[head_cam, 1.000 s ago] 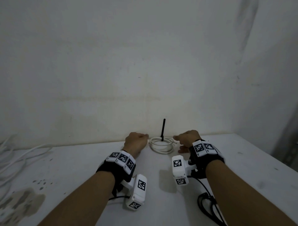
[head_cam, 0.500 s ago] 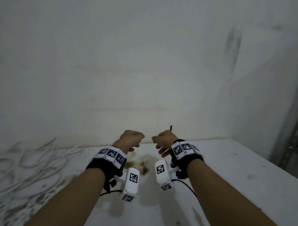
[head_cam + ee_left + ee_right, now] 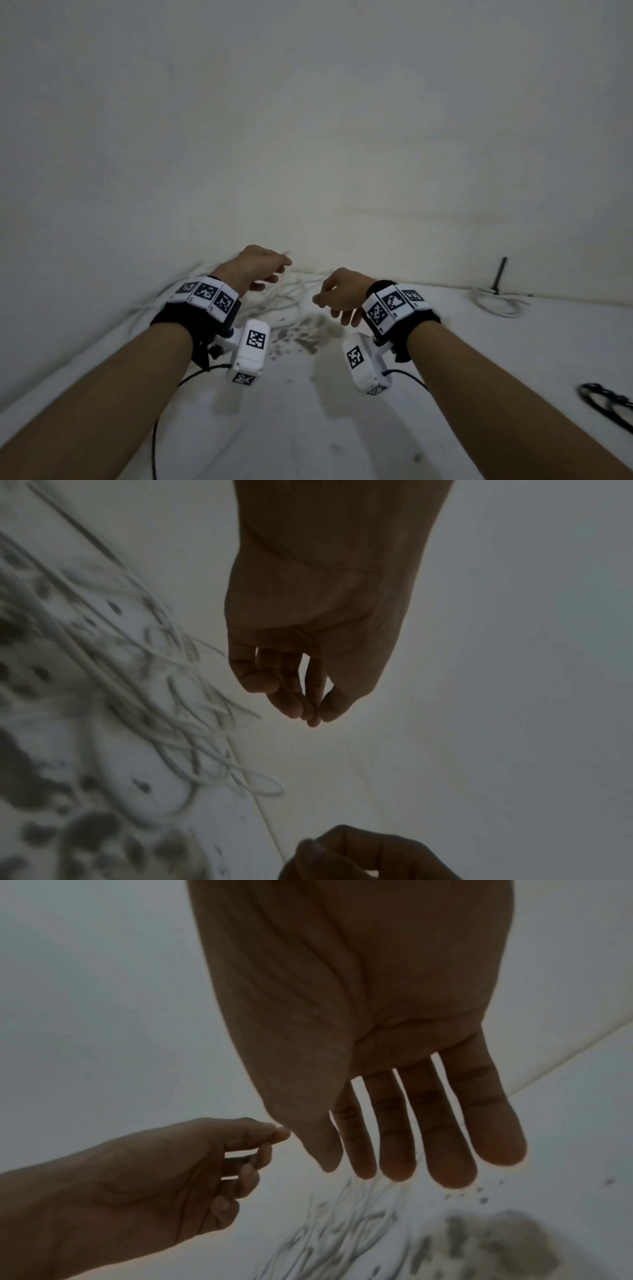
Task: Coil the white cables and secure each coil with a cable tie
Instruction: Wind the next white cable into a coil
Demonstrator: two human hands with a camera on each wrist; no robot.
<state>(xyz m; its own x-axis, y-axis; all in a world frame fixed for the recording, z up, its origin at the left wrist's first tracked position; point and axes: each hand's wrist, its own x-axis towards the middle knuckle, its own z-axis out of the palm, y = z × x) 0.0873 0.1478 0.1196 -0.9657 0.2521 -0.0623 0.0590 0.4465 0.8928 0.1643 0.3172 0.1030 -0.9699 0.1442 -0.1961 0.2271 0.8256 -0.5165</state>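
A tangle of loose white cables [image 3: 286,301] lies on the white table against the wall, blurred in the left wrist view [image 3: 164,723] and the right wrist view [image 3: 342,1240]. My left hand [image 3: 274,275] hovers just above the tangle, fingers loosely curled around nothing [image 3: 308,712]. My right hand [image 3: 330,308] hangs beside it with straight, spread fingers [image 3: 411,1167] and an empty palm. Far to the right a coiled white cable [image 3: 496,305] rests by the wall, a black cable tie [image 3: 499,274] sticking up from it.
Dark stains [image 3: 308,332] mark the table [image 3: 308,428] under the hands. A black looped bundle [image 3: 606,401] lies at the right edge of the head view. The wall [image 3: 308,137] rises straight behind the cables.
Both hands left the tied coil and moved left to the loose cable tangle. The head view swung left with them, and the right hand's fingers straightened.
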